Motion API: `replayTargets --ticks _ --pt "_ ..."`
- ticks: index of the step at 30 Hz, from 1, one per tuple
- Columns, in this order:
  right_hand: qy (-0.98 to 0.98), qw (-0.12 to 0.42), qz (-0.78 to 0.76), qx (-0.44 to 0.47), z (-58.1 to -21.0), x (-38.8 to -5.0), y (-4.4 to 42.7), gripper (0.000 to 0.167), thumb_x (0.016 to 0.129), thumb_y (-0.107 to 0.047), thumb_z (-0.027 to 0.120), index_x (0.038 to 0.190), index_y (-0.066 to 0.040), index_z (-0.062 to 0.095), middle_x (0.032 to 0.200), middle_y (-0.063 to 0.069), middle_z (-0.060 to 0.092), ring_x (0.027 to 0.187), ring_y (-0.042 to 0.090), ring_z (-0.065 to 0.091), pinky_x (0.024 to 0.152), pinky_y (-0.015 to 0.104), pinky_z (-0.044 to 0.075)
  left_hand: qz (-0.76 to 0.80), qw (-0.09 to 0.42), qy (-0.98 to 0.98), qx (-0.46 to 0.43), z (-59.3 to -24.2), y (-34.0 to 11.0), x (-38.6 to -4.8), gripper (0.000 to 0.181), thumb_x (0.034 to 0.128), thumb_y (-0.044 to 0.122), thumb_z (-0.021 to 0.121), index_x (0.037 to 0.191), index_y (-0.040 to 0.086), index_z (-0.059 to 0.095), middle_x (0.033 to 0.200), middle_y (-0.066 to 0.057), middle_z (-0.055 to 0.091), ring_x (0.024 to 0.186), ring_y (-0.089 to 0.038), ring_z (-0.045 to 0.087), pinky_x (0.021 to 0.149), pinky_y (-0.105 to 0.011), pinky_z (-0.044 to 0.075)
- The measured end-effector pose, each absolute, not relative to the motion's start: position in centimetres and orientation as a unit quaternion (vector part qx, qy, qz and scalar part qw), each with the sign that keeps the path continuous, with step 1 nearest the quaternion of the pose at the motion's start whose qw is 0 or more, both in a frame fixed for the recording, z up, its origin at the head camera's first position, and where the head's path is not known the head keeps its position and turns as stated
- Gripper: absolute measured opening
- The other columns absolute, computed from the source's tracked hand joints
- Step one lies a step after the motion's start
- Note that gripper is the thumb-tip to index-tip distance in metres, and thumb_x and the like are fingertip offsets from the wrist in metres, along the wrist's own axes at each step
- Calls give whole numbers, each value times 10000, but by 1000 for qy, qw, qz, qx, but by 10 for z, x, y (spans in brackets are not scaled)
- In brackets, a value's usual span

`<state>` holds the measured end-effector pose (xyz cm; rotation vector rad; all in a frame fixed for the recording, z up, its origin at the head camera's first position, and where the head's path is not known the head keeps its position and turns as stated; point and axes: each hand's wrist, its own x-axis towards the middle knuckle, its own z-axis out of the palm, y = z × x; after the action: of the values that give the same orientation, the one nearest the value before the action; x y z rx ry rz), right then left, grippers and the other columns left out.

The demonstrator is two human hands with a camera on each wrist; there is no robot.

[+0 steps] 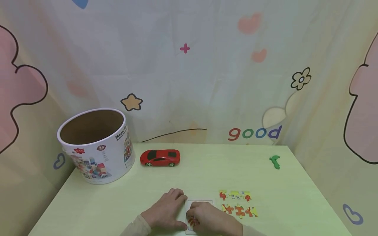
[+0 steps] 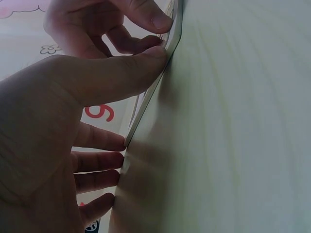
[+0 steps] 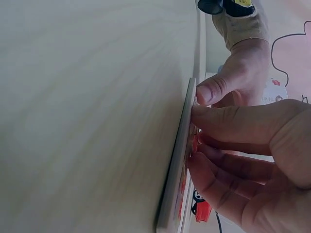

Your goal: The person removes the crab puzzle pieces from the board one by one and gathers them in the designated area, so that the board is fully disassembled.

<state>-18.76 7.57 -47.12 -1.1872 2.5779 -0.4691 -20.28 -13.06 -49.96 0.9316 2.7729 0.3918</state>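
Observation:
A shallow white puzzle board (image 1: 200,200) lies flat on the table in front of me. My left hand (image 1: 166,209) steadies its left side, thumb pressing the edge and the other fingers extended near the far corner. Over the board, my right hand (image 1: 214,218) pinches a small puzzle piece (image 1: 193,222) with orange and red print against its surface. Most of that piece is hidden by the fingers. In the right wrist view, red printed pieces (image 3: 195,141) show along the board beneath the fingertips. Right of the board, two rows of loose yellow-and-red puzzle pieces (image 1: 239,209) lie on the table.
A large white bucket (image 1: 118,164) stands at the back left. Beside it is a red toy car (image 1: 160,158). A small green object (image 1: 275,162) of curved shape lies at the back right. A printed curtain (image 1: 189,82) hangs behind the table (image 1: 295,203).

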Motion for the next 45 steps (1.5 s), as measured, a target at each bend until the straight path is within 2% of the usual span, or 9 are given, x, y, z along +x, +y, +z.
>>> replayTargets --ticks 3,7,22,31,41,45 --pt "889 168 -177 -388 -470 -188 75 154 853 -202 736 992 -267 737 882 -187 573 787 -36 510 727 151 482 133 103 936 310 -500 -130 -202 820 749 706 665 1348 176 486 1355 36 421 1255 -168 388 1054 -410 407" --pt "891 180 -177 -377 -470 -188 75 170 842 -215 755 1003 -268 742 902 -184 574 787 -34 515 727 146 489 132 104 936 309 -500 -130 -202 818 749 710 661 1347 179 487 1354 40 419 1251 -166 389 1054 -408 408" --pt "885 129 -144 -423 -470 -189 78 189 791 -227 777 969 -253 717 897 -176 569 784 -34 495 743 152 470 136 104 936 308 -499 -129 -203 814 754 699 666 1353 178 488 1356 32 427 1248 -165 392 1057 -412 407" --pt "881 96 -175 -429 -473 -187 81 237 716 -130 746 924 -229 690 901 -161 561 755 -44 492 688 119 436 134 98 934 316 -500 -131 -203 823 752 707 661 1351 170 486 1350 29 427 1247 -165 387 1058 -409 402" --pt "882 112 -177 -423 -469 -187 85 259 748 -180 750 998 -219 697 988 -168 569 856 -27 495 754 151 445 141 105 936 305 -501 -130 -203 822 742 701 677 1353 185 485 1347 38 426 1235 -157 391 1051 -413 408" --pt "879 110 -187 -425 -468 -188 88 260 751 -175 744 1003 -218 693 977 -164 566 831 -29 497 735 146 443 142 106 936 304 -498 -129 -202 818 738 699 681 1349 191 486 1348 40 429 1240 -158 394 1052 -416 407"
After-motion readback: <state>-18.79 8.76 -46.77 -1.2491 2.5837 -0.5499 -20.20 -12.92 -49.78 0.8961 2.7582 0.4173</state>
